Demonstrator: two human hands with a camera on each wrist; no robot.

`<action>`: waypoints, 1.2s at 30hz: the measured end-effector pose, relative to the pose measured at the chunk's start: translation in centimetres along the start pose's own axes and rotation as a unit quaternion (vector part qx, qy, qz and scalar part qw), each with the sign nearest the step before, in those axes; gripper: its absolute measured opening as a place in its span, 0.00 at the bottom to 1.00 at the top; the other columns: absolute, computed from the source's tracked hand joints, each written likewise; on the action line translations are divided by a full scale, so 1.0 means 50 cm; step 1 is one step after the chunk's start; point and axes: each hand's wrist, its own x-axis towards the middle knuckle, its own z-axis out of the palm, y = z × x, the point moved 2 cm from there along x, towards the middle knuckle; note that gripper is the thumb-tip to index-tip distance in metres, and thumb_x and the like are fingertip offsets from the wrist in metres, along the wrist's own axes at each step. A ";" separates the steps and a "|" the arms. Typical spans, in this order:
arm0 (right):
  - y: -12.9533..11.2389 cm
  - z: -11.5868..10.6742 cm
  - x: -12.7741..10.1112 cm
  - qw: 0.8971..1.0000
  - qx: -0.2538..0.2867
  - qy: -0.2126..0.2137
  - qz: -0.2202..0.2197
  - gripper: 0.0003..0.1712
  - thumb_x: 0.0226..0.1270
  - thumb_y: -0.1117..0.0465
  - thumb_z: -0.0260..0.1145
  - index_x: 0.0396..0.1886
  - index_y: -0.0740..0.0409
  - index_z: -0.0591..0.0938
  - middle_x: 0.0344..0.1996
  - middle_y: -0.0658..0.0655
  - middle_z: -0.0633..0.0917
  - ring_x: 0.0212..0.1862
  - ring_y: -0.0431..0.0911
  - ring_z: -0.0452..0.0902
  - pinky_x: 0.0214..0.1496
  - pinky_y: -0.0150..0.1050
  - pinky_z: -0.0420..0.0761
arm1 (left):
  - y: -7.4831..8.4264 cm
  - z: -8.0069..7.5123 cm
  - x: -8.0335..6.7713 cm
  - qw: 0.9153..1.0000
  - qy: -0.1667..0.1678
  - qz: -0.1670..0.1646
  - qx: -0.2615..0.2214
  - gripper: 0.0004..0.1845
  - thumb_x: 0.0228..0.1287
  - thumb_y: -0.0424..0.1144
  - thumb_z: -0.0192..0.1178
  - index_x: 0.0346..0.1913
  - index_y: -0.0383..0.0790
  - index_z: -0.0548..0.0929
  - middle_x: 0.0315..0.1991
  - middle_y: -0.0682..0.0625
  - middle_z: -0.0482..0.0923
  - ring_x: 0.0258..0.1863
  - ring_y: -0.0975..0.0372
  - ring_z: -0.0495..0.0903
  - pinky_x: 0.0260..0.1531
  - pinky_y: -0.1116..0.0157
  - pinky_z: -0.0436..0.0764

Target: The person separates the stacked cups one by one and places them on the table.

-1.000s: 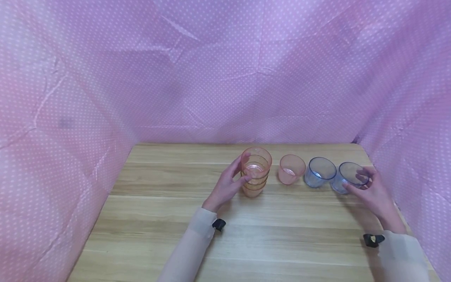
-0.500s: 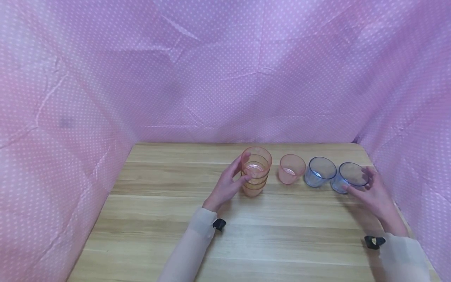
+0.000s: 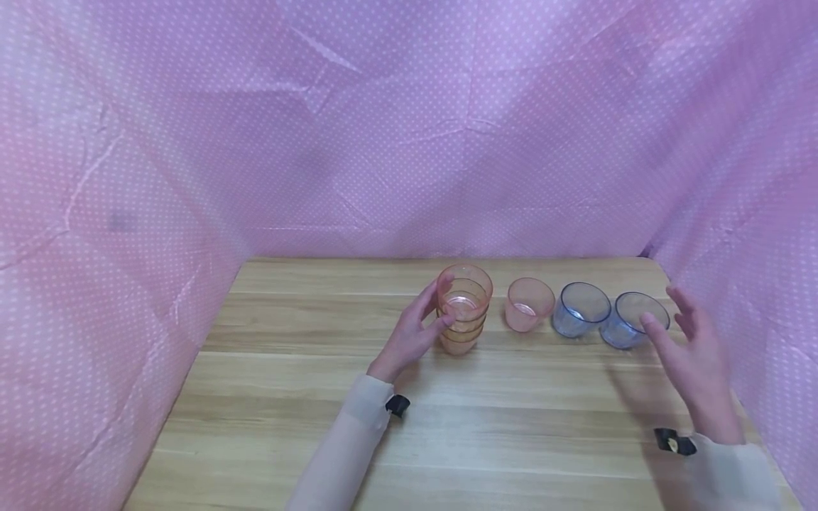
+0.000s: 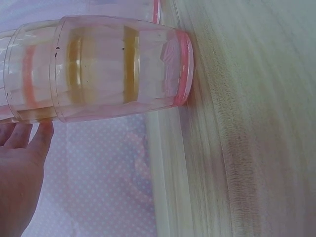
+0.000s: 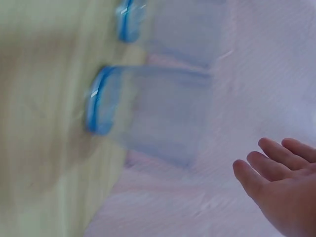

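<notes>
My left hand [image 3: 412, 337] grips a nested stack of clear orange and yellow cups [image 3: 459, 339], thumb on the near side and fingers round the left. In the left wrist view the stack [image 4: 103, 69] stands on the wood, with fingertips at its upper part. Over at the right, my right hand [image 3: 696, 355] is spread beside the rightmost blue cup [image 3: 623, 332], the thumb overlapping its rim in the head view. The right wrist view shows the fingers [image 5: 276, 165] apart from that blue cup [image 5: 153, 108].
A second blue cup [image 3: 575, 323] stands left of the rightmost one, their rims close together. One pink cup [image 3: 527, 319] stands between it and the stack. The wooden table [image 3: 268, 397] is enclosed by pink dotted cloth [image 3: 358, 156] at the back and sides.
My right hand has let go of the rightmost blue cup and lifted away, its fingers spreading. The left hand and the stack have stayed in place.
</notes>
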 end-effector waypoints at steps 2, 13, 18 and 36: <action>-0.022 0.008 -0.005 1.000 0.012 0.024 -0.015 0.40 0.76 0.56 0.67 0.82 0.49 0.63 0.78 0.44 0.66 0.73 0.37 0.62 0.75 0.21 0.57 | 0.001 0.000 0.000 1.000 0.001 -0.002 -0.003 0.43 0.70 0.62 0.60 0.82 0.51 0.59 0.78 0.46 0.65 0.75 0.53 0.67 0.76 0.53 0.66; -0.118 0.072 -0.037 0.979 0.129 0.066 -0.146 0.33 0.68 0.76 0.67 0.72 0.64 0.73 0.67 0.50 0.81 0.65 0.37 0.74 0.71 0.27 0.71 | 0.000 0.002 -0.001 1.000 0.002 0.021 -0.001 0.45 0.72 0.63 0.58 0.82 0.44 0.59 0.77 0.43 0.65 0.74 0.51 0.68 0.75 0.54 0.67; -0.145 0.103 -0.045 0.960 0.171 0.058 -0.215 0.33 0.64 0.81 0.64 0.71 0.71 0.72 0.65 0.53 0.82 0.66 0.39 0.75 0.71 0.29 0.72 | -0.001 0.003 0.000 1.000 -0.001 0.031 -0.004 0.40 0.76 0.53 0.60 0.82 0.41 0.58 0.78 0.43 0.65 0.75 0.51 0.67 0.76 0.53 0.66; -0.234 0.239 -0.063 0.937 0.133 -0.063 -0.316 0.39 0.57 0.78 0.71 0.71 0.65 0.75 0.66 0.63 0.80 0.66 0.46 0.76 0.72 0.32 0.72 | 0.000 0.002 -0.004 1.000 0.001 0.003 -0.001 0.37 0.77 0.46 0.61 0.82 0.46 0.58 0.77 0.46 0.65 0.74 0.53 0.67 0.75 0.55 0.66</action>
